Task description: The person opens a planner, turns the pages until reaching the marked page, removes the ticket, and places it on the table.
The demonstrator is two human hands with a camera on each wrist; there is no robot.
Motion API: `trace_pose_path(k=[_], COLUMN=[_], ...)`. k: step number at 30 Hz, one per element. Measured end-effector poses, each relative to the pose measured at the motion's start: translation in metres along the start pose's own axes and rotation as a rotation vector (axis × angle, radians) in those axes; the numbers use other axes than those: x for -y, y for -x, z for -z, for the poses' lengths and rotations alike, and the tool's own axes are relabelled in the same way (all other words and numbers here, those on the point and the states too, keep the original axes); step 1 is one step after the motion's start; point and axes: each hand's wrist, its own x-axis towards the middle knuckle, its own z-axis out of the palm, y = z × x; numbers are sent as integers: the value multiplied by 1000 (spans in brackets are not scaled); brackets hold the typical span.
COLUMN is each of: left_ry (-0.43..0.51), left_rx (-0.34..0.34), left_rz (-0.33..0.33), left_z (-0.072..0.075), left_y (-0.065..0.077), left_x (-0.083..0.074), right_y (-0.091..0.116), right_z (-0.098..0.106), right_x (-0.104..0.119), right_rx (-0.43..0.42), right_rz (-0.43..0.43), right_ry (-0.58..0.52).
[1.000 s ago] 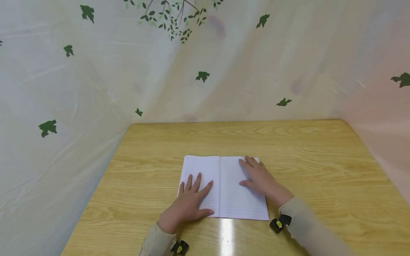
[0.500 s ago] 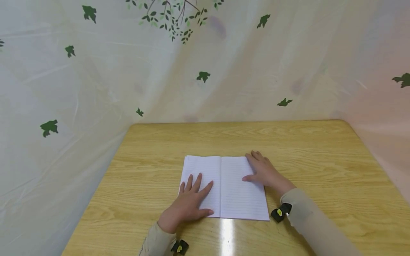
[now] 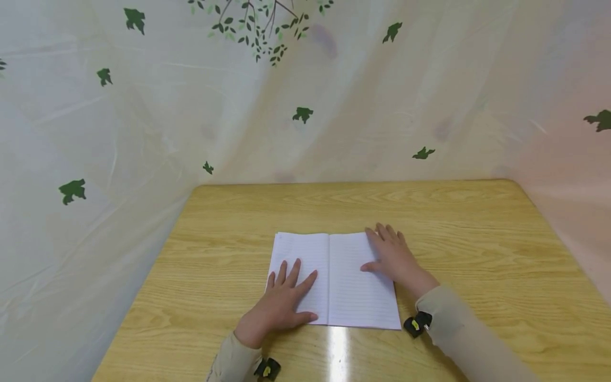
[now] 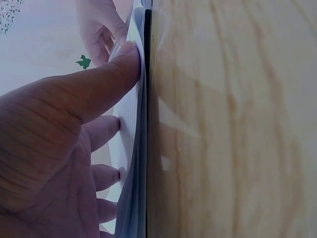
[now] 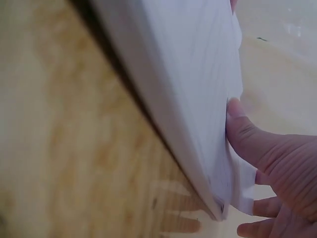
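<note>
A lined notebook (image 3: 353, 297) lies spread at its middle fold on the wooden table. My left hand (image 3: 277, 307) rests flat on its left page, fingers fanned out and thumb near the lower part of the fold. At the upper right corner, my right hand (image 3: 393, 260) has its thumb on the right page, while its straight fingers reach past the corner. The right wrist view shows that thumb (image 5: 242, 124) against the paper, with the page edge slightly wavy beside it. Stacked page edges and a dark cover edge show in the left wrist view.
The wooden table (image 3: 215, 223) extends around the notebook on all sides. Behind and beside it hangs a pale curtain (image 3: 238, 122) with green leaf and bird shapes. Both sleeves carry a small black wrist device (image 3: 417, 323).
My right hand has shifted up and right from the page to its upper right corner, its fingers now spread beyond the edge. The left hand and the notebook have stayed in place.
</note>
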Motion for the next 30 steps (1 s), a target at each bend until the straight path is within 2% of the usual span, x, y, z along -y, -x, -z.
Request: trace_pose_path(k=[7, 13, 17, 21, 25, 30], left_ry=[0, 5, 12, 13, 19, 20], left_rx=[-6, 0, 7, 9, 10, 6], left_rz=[-4, -5, -4, -5, -4, -1], left_z=[0, -1, -1, 0, 1, 1], left_y=[0, 0, 0, 1, 1, 1], left_x=[0, 1, 1, 1, 0, 0], right_y=[5, 9, 13, 17, 22, 29], right_z=[2, 3, 1, -2, -5, -7], right_x=[8, 12, 15, 22, 32, 46], right_rx=[-153, -239, -282, -313, -299, -260], right_rz=[80, 135, 185, 211, 162, 134], right_ry=[217, 267, 228, 125, 16, -56])
